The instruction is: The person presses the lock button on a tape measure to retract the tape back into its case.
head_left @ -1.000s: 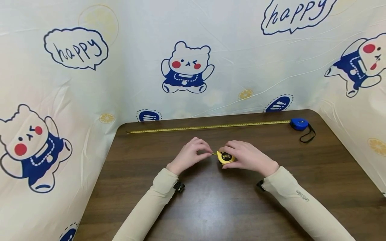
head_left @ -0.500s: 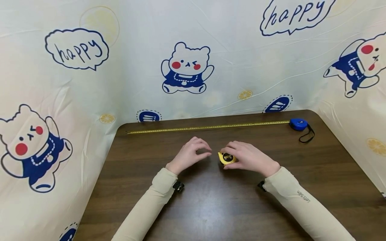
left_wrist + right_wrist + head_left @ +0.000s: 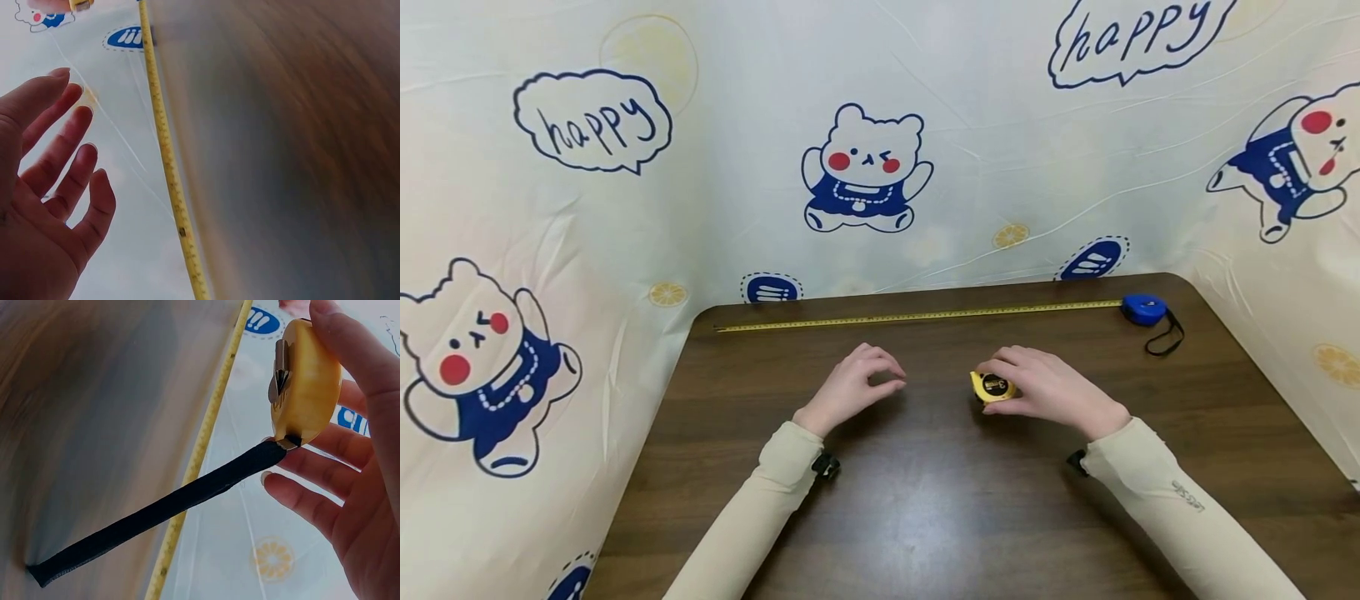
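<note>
A small yellow and black tape measure is gripped in my right hand, between thumb and fingers, over the middle of the table. In the right wrist view its yellow case shows a metal clip, and a black strap hangs from it. No blade is seen out of this case. My left hand stands apart to its left, fingers loosely bent with nothing in them; the left wrist view shows the same bare fingers.
Along the table's far edge lies a long yellow tape blade, drawn out of a blue tape measure with a black wrist loop at the right. A printed curtain surrounds the dark wooden table.
My left hand has let go of the blade's end, which has gone back into the yellow case. The hands have moved apart, the right one carrying the tape measure rightward.
</note>
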Demonstrator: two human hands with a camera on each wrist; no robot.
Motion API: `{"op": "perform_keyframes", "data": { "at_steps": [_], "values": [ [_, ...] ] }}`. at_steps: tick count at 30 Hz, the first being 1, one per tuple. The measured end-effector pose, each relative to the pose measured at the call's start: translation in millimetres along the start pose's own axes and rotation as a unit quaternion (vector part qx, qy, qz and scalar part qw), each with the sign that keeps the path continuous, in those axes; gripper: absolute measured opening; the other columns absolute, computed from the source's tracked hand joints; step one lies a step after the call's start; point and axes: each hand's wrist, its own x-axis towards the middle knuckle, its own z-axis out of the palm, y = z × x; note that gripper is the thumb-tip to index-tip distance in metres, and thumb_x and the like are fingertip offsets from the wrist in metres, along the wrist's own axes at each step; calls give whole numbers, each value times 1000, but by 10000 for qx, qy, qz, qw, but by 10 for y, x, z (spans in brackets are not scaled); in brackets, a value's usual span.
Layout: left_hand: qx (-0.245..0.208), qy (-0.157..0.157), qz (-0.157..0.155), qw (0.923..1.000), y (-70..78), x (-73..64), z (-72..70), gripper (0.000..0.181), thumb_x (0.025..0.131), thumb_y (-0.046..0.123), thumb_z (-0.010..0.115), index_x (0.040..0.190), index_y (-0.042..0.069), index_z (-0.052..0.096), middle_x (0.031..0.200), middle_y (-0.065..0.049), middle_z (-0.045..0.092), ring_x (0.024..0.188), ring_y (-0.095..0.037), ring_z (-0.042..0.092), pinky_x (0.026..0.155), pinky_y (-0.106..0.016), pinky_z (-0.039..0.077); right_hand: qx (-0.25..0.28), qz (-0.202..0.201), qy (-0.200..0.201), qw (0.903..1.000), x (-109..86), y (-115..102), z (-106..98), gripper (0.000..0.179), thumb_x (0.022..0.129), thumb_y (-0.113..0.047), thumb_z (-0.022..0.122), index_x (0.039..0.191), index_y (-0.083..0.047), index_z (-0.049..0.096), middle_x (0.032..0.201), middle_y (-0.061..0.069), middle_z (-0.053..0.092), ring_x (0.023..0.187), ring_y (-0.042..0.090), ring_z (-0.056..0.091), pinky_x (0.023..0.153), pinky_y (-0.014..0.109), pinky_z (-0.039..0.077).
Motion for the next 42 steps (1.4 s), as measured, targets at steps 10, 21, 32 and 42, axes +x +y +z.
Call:
{"op": "perform_keyframes", "data": {
  "at_steps": [10, 21, 32, 42],
  "values": [
    [165, 87, -261, 9995, -146, -168, -88, 13, 97, 25, 77, 106, 16, 81, 107, 6, 71, 105, -16, 58, 91, -41, 53, -152, 568, -145, 9982, -272, 178, -98, 54, 86, -46, 85, 126, -13, 71, 110, 1, 68, 93, 15, 63, 78, 39, 56],
    [290, 141, -528, 9981, -279, -335, -214, 14, 96, 28, 78, 106, 18, 81, 108, 7, 70, 107, -16, 58, 91, -43, 53, -231, 946, -100, 9952, -539, 388, -197, 55, 84, -39, 88, 126, -10, 70, 110, 4, 68, 93, 19, 65, 77, 43, 57],
    [318, 120, -754, 9966, -397, -493, -331, 12, 96, 27, 78, 106, 20, 81, 108, 7, 71, 109, -18, 59, 98, -47, 52, -148, 1512, -351, 9878, -883, 700, -218, 55, 87, -38, 85, 130, -7, 68, 116, 10, 68, 100, 27, 67, 82, 50, 57],
    [444, 183, -903, 9948, -522, -632, -468, 11, 96, 27, 78, 106, 21, 81, 109, 7, 71, 109, -19, 58, 93, -48, 53, 48, 1816, -637, 9813, -1100, 859, -238, 51, 90, -33, 84, 129, -4, 66, 117, 15, 67, 100, 28, 66, 84, 52, 56]
  ]
}}
